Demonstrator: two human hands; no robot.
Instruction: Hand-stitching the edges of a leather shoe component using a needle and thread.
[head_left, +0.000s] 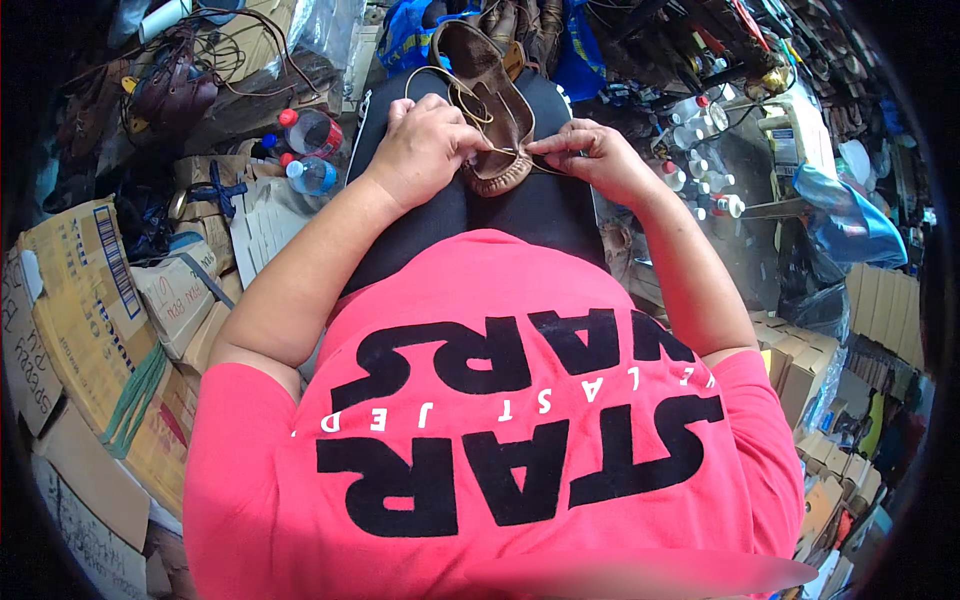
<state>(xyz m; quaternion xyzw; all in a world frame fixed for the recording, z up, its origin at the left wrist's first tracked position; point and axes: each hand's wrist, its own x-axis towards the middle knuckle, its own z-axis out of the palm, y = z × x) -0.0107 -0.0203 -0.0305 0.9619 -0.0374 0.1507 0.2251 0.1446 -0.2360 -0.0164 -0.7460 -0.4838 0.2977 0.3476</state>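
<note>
A brown leather moccasin [512, 100] lies on my lap, its gathered, puckered toe [500, 182] pointing toward me. On its left side, my left hand [425, 145] is closed in a pinch on a pale thread [505, 151] that runs to the seam near the toe. A slack yellowish length of it loops above my left hand, over the shoe's opening. From the right, my right hand [588, 155] pinches at the seam's edge, with thread trailing below its fingers. Whether those fingertips hold thread or leather is too small to tell.
Left of my legs stand plastic bottles [312, 175], near cardboard boxes [85, 285] and a paper sheet [272, 225]. Several small bottles [700, 165] cluster on the right, beside a blue plastic bag [850, 215]. More brown footwear [540, 30] and blue bags [580, 60] lie beyond my knees.
</note>
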